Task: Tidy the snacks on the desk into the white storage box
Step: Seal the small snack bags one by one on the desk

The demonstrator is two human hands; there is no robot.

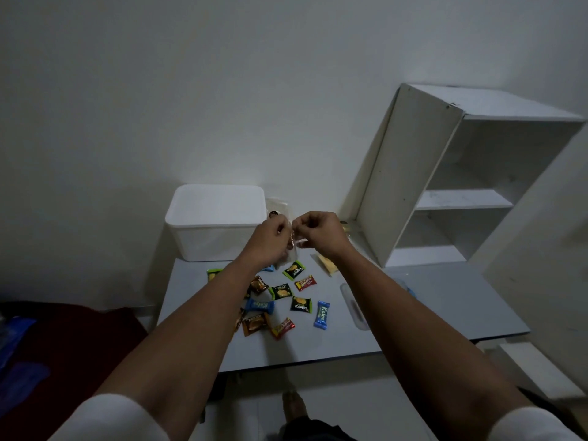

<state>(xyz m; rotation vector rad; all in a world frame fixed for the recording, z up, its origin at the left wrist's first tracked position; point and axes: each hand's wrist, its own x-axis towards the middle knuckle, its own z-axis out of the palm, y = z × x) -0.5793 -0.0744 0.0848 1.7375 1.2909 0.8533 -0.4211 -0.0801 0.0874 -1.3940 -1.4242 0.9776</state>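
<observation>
Head view. Left hand (274,234) and right hand (319,232): both pinching one clear packet (291,246), just beside white storage box (216,218). Wrapped snacks (280,300): scattered on worktop (429,300), none visibly boxed. Risk, judged: slippery film, possible drop short of box rim.

Small bright snack packets (280,300) lie scattered on the desk (413,313) before the open white storage box (216,222).

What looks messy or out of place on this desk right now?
Small snack packets lie scattered at mixed angles across the desk, none visibly in the white storage box. Both hands, the left hand and the right hand, pinch a clear wrapper above them. Nothing looks spilled or damaged.
</observation>
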